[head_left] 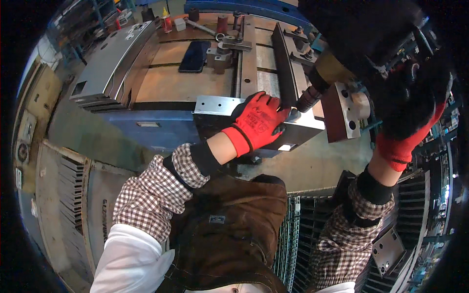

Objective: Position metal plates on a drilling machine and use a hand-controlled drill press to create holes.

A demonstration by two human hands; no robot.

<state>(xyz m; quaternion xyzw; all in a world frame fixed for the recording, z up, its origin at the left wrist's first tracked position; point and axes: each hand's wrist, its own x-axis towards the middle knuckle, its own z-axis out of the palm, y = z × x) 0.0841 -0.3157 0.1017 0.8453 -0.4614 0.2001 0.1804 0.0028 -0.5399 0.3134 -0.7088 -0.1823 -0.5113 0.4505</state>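
Block: at the near edge of the table, bright on its narrow top, dark on its front face.
Long axis: runs left to right across the person's front, the right end sitting lower and a little nearer; a pair of small holes marks the top at the left end.
Left hand: red-gloved, laid over the middle of the block, fingers bent and aimed toward the far right.
Left grip: in contact with the block, though from here I cannot tell whether the fingers clasp it or only rest.
Block and grip: one end shows beyond the hand on the left, the other on the right.
Chuck: slants down from the machine head, its tip right beside the left fingers, above the block's right half.
Right hand: raised at the far right near the dark machine head, its glove red at the cuff; shadow hides the fingers, so I cannot tell what they hold.
Table top: a phone lies flat, a wrench behind it, a red bottle farther left.
Left side: thick steel plates in a stack.
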